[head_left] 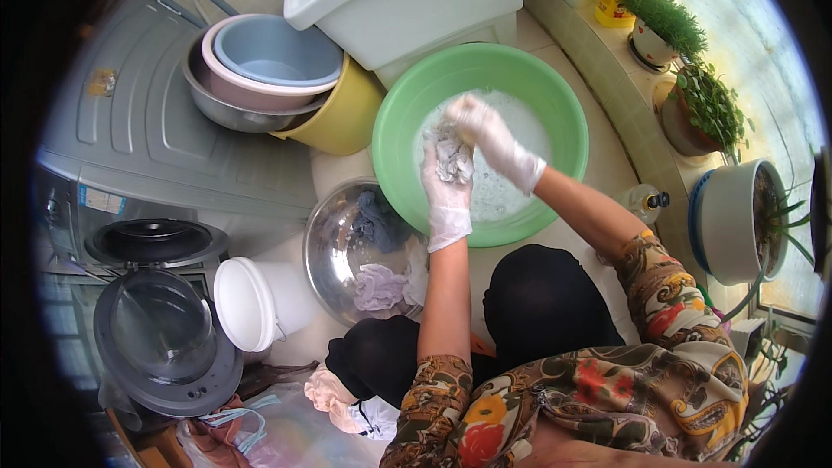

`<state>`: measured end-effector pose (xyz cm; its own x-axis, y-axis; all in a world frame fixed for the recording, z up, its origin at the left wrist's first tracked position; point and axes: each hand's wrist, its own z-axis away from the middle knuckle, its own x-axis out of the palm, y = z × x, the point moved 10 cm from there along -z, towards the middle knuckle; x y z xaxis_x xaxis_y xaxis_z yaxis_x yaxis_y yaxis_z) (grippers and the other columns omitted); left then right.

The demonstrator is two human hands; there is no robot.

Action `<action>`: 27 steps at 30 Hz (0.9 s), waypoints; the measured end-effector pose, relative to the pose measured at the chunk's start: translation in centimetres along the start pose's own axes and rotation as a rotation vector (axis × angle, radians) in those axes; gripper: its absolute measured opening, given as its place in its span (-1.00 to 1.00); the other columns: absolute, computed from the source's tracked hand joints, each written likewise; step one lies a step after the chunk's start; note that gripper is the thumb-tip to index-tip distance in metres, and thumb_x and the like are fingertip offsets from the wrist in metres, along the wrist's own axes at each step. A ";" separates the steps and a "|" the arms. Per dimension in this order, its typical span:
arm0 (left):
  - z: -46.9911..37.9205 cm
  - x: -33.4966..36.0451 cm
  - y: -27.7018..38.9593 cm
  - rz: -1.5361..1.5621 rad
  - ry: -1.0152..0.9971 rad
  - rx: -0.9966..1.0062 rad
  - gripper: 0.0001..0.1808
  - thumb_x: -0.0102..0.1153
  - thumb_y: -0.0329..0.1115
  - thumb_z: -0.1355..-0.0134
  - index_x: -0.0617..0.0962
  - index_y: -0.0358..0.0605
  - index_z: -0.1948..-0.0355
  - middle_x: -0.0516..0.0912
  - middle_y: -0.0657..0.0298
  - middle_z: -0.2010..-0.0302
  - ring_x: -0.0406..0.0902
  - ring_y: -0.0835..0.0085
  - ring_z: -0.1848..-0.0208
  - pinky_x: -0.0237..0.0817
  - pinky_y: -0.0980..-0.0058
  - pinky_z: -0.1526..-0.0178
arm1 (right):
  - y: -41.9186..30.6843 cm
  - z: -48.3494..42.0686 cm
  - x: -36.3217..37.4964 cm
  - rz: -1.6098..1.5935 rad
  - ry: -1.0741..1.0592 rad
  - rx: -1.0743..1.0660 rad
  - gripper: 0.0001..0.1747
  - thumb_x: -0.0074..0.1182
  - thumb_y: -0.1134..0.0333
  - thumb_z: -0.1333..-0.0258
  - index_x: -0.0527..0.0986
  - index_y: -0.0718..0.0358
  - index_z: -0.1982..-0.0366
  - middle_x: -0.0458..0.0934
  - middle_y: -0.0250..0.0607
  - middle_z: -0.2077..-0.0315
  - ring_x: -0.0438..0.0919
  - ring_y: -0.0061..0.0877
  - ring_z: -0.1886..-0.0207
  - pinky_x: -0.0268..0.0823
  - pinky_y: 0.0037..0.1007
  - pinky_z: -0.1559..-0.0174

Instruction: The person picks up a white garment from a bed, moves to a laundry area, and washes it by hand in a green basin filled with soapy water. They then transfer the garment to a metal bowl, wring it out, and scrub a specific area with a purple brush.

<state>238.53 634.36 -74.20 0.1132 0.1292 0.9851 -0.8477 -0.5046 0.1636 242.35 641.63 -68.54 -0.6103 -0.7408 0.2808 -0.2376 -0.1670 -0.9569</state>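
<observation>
A large green plastic basin (565, 117) of sudsy water (504, 192) stands before me. Over it my left hand (448, 188), in a thin clear glove, holds a bunched, wet whitish cloth (453, 156). My right hand (484, 127), gloved the same way, is closed on the upper part of this cloth; its fingertips are partly hidden. Left of the green basin, and partly under its rim, is a stainless steel basin (325, 260). In it lie a dark blue cloth (380, 221), a pale purple cloth (379, 287) and a whitish cloth (416, 273).
A white bucket (244, 305) lies tilted by a front-loading washing machine (169, 136) with its door (162, 331) open. Nested basins (279, 52) sit at a yellow bucket (351, 110). A white tub (416, 0) stands beyond; potted plants (708, 110) line the right ledge, near a clear bottle (640, 201).
</observation>
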 end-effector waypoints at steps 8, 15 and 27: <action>-0.5 -5.1 -0.5 -0.335 0.298 0.140 -0.52 -0.01 -0.24 -0.44 0.39 -0.05 -0.35 0.57 0.24 -0.16 0.51 0.47 -0.16 0.32 0.46 -0.22 | 2.6 0.1 -0.3 0.022 0.228 0.160 -0.73 0.20 0.36 -0.20 0.61 0.30 0.08 0.67 -0.19 0.14 0.59 -0.28 0.00 0.42 -0.27 -0.12; -1.5 -4.7 1.4 -0.214 0.045 0.164 -0.57 -0.15 -0.20 -0.50 0.40 -0.13 -0.29 0.55 0.21 -0.15 0.50 0.41 -0.16 0.29 0.43 -0.26 | -0.2 2.3 5.0 0.819 -0.102 -0.495 -0.69 0.08 0.35 -0.25 0.58 0.31 0.01 0.57 -0.02 -0.03 0.43 -0.18 -0.27 0.23 -0.22 -0.33; 0.3 -4.2 0.9 -0.180 0.337 0.109 -0.51 -0.22 -0.15 -0.50 0.34 -0.15 -0.34 0.47 0.11 -0.25 0.45 0.28 -0.24 0.27 0.31 -0.33 | 1.3 2.6 3.5 0.715 0.004 -0.381 -0.62 0.11 0.27 -0.23 0.55 0.16 -0.08 0.52 0.01 -0.14 0.43 -0.14 -0.25 0.25 -0.27 -0.30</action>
<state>237.47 633.14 -78.16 0.0633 0.4877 0.8707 -0.7680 -0.5333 0.3546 241.91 637.15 -68.98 -0.7147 -0.5817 -0.3884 -0.0297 0.5800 -0.8140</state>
